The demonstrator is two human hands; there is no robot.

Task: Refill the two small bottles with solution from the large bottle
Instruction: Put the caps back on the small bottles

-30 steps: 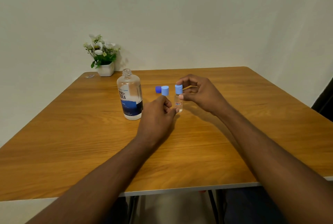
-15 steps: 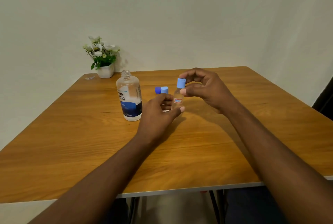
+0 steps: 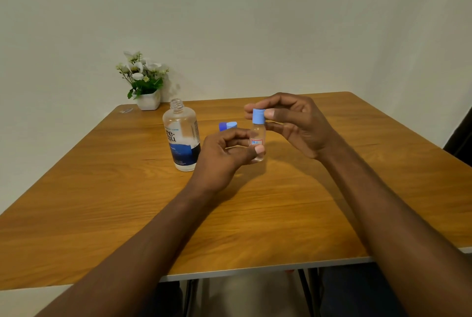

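Observation:
The large clear bottle (image 3: 181, 138) with a blue label stands uncapped on the wooden table (image 3: 102, 189). My left hand (image 3: 224, 155) grips the body of a small clear bottle (image 3: 257, 140), held upright above the table. My right hand (image 3: 293, 122) pinches that bottle's light blue cap (image 3: 258, 116) between thumb and fingers. Behind my left hand only the light blue cap of the second small bottle (image 3: 232, 125) shows; its body is hidden. A darker blue cap (image 3: 222, 126) lies beside it.
A white pot of white flowers (image 3: 145, 81) stands at the table's far left corner, with a small clear scrap (image 3: 126, 111) near it. The table's front edge runs below my forearms, with table legs underneath.
The small bottle was lifted off the table. My left hand moved from the other small bottle to grip this one's body, while my right hand stayed on its cap.

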